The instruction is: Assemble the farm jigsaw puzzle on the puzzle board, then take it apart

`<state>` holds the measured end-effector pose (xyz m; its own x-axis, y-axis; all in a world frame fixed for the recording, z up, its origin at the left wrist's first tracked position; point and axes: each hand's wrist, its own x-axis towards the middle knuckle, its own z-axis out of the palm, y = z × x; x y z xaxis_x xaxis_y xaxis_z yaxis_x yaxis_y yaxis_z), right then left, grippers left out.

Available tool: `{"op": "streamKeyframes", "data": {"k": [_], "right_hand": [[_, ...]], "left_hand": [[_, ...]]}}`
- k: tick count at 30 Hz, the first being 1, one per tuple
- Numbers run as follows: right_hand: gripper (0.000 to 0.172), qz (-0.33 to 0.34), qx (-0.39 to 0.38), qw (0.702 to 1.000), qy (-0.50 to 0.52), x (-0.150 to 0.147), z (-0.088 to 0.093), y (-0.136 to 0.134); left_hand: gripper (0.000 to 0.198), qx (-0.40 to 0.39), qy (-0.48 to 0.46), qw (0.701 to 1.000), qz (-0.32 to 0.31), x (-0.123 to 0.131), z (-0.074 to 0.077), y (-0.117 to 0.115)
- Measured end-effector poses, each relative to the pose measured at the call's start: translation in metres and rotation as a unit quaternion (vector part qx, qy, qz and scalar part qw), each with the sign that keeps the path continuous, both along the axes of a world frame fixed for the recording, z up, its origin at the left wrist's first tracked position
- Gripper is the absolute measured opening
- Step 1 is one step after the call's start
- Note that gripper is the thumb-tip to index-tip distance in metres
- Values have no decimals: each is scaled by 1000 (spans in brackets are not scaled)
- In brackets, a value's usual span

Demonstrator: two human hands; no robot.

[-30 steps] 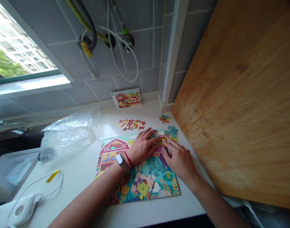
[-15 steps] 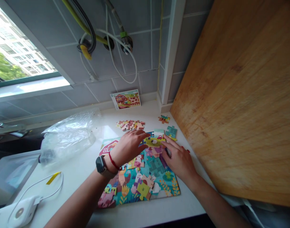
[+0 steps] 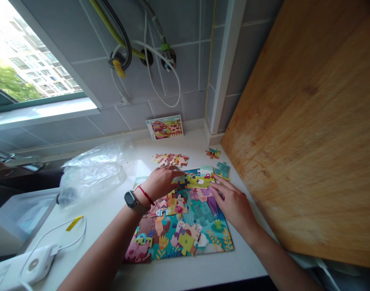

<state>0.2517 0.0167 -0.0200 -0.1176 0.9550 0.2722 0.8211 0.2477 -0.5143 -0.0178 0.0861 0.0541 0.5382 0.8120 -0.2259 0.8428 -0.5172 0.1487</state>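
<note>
A colourful jigsaw puzzle board [image 3: 212,242] lies on the counter, partly covered by joined and loose pieces. My left hand [image 3: 163,181], with a dark watch and red string at the wrist, hovers over the upper left of the board, fingers stretched and apart. Between my hands is a joined strip of puzzle pieces [image 3: 200,182] with a sheep and a red car. My right hand [image 3: 235,202] has its fingers extended, the tips touching the strip's right edge. A cow piece [image 3: 180,204] and a yellow-green piece [image 3: 186,242] lie lower down.
Behind the board sits a pile of puzzle pieces [image 3: 171,159], with a picture card [image 3: 165,127] leaning on the wall. More pieces [image 3: 221,169] lie at the right. A clear plastic bag [image 3: 95,167] and a white power strip [image 3: 36,264] are leftward; a wooden board [image 3: 300,133] stands right.
My left hand has drawn back leftward from the strip, showing more of it. My right hand stays at the strip's right edge. The whole view has shifted slightly.
</note>
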Motion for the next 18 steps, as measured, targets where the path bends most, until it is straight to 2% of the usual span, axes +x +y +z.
{"op": "streamKeyframes", "data": {"k": [4,12,18], "right_hand": [[29,11,-7,1000,13,1,0,1],[30,6,-23,1000,12,1,5,0],[29,6,-11,1000,8,1,2,1]], "left_hand": [[38,0,-34,999,14,4,-1,5],[40,13,-51,998,24,0,-8,7],[49,38,-83,995,-41,11,-11,-1]]}}
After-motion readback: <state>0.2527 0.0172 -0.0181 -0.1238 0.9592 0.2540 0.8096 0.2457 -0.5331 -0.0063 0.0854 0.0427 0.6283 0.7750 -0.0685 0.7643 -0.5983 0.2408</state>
